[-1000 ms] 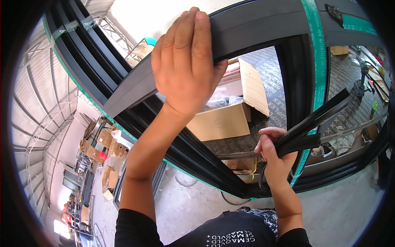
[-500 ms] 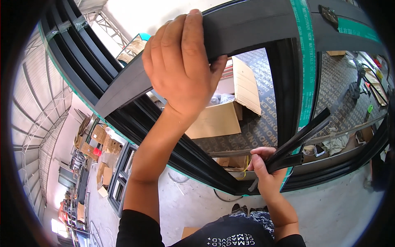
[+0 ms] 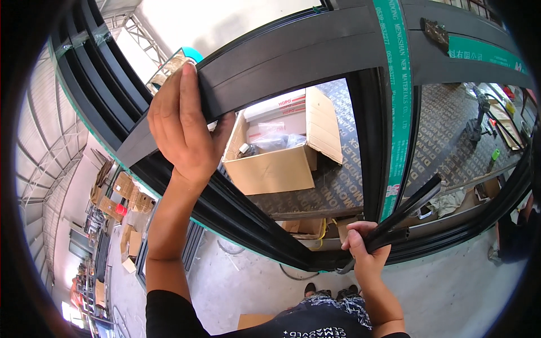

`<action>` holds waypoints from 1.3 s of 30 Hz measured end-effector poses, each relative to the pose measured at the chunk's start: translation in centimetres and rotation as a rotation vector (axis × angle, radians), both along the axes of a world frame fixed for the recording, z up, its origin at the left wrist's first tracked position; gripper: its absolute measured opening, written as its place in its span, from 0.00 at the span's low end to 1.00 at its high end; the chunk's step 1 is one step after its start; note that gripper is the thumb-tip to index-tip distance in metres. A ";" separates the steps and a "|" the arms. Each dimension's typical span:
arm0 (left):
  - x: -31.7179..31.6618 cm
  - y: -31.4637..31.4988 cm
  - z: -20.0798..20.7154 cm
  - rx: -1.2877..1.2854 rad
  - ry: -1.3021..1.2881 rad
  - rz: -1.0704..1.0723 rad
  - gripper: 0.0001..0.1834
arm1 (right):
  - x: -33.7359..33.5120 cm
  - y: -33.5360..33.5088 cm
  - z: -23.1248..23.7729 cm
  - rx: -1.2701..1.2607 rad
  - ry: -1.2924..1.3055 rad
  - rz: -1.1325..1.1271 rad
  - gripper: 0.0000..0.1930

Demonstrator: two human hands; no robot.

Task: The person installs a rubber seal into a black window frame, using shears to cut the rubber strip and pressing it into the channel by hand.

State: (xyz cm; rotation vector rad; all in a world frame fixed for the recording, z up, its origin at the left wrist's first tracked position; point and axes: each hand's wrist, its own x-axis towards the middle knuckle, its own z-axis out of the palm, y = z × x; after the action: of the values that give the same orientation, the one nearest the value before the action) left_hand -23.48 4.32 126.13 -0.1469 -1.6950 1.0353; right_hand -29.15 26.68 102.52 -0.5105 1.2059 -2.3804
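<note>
Hands are working on a large black window frame (image 3: 293, 56), seen from the worker's own head as it is standing before them in a workshop. Left hand (image 3: 183, 132) is pressing flat and open against the frame's slanted upper bar, fingers spread along the dark profile, palm bearing on it rather than gripping. Right hand (image 3: 366, 248) is clenching around the lower end of a long black strip (image 3: 403, 217), probably a glazing bead or rubber gasket, which is rising at a slant beside the frame's central upright bar (image 3: 372, 141).

Judging by its thin section and slight bend, the strip is looking light and somewhat flexible, likely to whip or sag if held only at one end; a grip nearer the middle would probably be steadying it better. The frame is appearing stiff, bulky and heavy by comparison, its painted faces smooth and liable to scratching, so flat palms on the broad bars are seeming the safest hold. Green protective tape (image 3: 397, 112) is running along the upright.

Counting what is showing: one frame in hand, one loose strip, two hands. Through the opening, one open cardboard box (image 3: 276, 169) is sitting on a dark patterned workbench (image 3: 332, 191), holding smaller packets. More flattened cartons (image 3: 124, 191) are lying on the concrete floor (image 3: 225, 281) to the left, too many and too small for counting.
</note>
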 end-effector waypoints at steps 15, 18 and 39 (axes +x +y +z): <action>4.5 -4.3 -0.2 0.087 0.087 0.086 0.50 | 1.9 -0.9 -0.7 0.154 0.051 0.004 0.05; 4.7 -5.5 -0.5 0.079 0.096 0.051 0.50 | 2.6 -1.1 -1.4 0.167 0.038 0.001 0.04; -3.1 -1.3 -0.5 -0.081 0.150 -0.206 0.44 | 2.7 0.2 -3.5 0.233 -0.013 0.073 0.06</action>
State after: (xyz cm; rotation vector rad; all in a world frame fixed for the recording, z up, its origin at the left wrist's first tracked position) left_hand -26.55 3.03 125.60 -0.2838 -1.4705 0.9370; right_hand -26.42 26.93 99.04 -0.4550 1.4108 -2.1435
